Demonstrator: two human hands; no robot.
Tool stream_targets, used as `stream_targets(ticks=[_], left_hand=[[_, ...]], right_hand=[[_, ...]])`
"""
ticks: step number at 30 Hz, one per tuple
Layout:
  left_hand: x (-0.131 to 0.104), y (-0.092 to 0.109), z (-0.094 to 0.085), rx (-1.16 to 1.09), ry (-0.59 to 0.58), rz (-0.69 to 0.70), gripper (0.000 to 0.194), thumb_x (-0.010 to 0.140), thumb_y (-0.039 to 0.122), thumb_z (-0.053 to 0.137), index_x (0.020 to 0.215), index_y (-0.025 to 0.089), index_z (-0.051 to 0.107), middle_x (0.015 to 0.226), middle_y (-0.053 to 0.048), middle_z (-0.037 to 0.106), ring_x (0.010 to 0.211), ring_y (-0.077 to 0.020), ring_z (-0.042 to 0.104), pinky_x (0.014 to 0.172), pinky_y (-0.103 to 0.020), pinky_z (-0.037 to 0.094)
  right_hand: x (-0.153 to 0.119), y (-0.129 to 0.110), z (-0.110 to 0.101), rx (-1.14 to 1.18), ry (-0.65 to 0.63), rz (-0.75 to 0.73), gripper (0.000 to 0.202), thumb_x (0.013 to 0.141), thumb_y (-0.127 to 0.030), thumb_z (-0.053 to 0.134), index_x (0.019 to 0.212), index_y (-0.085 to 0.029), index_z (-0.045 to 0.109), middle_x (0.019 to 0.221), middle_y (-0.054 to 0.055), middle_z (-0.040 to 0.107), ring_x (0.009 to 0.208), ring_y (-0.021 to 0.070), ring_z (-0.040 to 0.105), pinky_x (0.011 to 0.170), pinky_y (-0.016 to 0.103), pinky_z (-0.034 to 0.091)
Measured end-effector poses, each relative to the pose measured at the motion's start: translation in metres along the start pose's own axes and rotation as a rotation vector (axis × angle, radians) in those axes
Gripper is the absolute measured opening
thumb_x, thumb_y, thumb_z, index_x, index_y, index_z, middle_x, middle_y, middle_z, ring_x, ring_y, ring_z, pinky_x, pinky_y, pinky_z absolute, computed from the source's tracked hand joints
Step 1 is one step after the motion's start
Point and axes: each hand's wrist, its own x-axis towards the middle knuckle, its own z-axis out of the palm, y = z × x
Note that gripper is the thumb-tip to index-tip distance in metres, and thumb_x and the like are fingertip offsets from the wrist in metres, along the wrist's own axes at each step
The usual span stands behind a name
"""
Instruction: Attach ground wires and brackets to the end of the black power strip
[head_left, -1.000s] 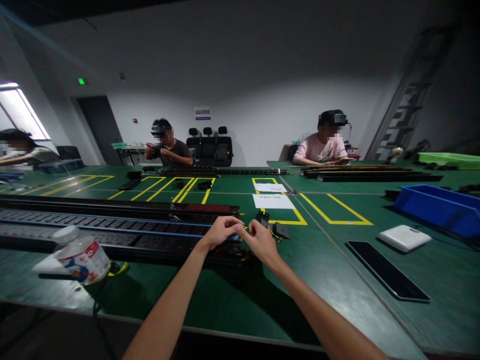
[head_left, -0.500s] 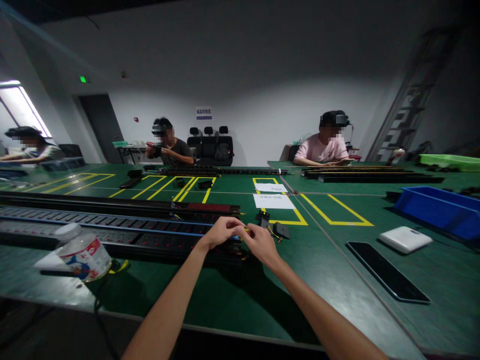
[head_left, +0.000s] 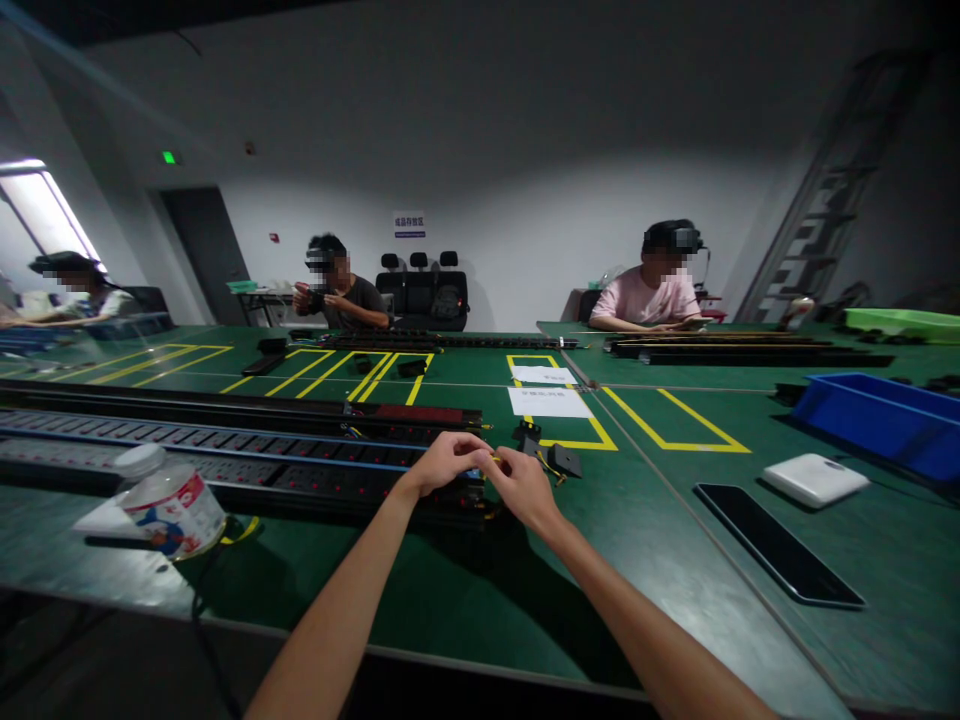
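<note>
My left hand (head_left: 448, 464) and my right hand (head_left: 521, 482) meet at the right end of the long black strips (head_left: 300, 476), fingertips pinched close together. A bit of yellow wire shows between the fingertips; what else they hold is too small to make out. Both hands are closed. Just right of my right hand lies a small black block (head_left: 564, 460) with a yellow wire beside it. The strips run off to the left, with rows of dark sockets and small red marks.
A clear jar (head_left: 176, 510) stands at the front left. White paper sheets (head_left: 550, 403) lie beyond my hands. To the right are a black phone (head_left: 776, 540), a white box (head_left: 814, 480) and a blue bin (head_left: 885, 420). Several people sit across the table.
The view has shifted very slightly. Both hands stay at the strips' end, fingertips still together. The person at the far left has moved a little.
</note>
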Motion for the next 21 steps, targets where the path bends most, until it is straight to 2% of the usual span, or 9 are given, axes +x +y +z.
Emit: stream_targets(ticks=[6, 21], left_hand=[[-0.0003, 0.002, 0.0022, -0.052, -0.002, -0.018, 0.042, 0.077, 0.047, 0.076, 0.096, 0.01, 0.073, 0.094, -0.012, 0.074, 0.088, -0.0211, 0.067, 0.084, -0.033, 0.05], [-0.0001, -0.0012, 0.001, -0.046, -0.013, -0.012, 0.038, 0.077, 0.044, 0.077, 0.095, 0.011, 0.073, 0.098, -0.012, 0.075, 0.094, -0.0223, 0.068, 0.088, -0.034, 0.049]], right_hand=[[0.0006, 0.0051, 0.0003, 0.128, -0.025, -0.024, 0.054, 0.098, -0.059, 0.034, 0.064, -0.02, 0.048, 0.06, -0.001, 0.054, 0.057, 0.0146, 0.048, 0.056, 0.026, 0.026], [0.0028, 0.007, 0.0042, 0.127, 0.009, -0.059, 0.05, 0.095, -0.053, 0.045, 0.058, -0.019, 0.05, 0.054, -0.001, 0.051, 0.053, 0.0133, 0.046, 0.053, 0.026, 0.023]])
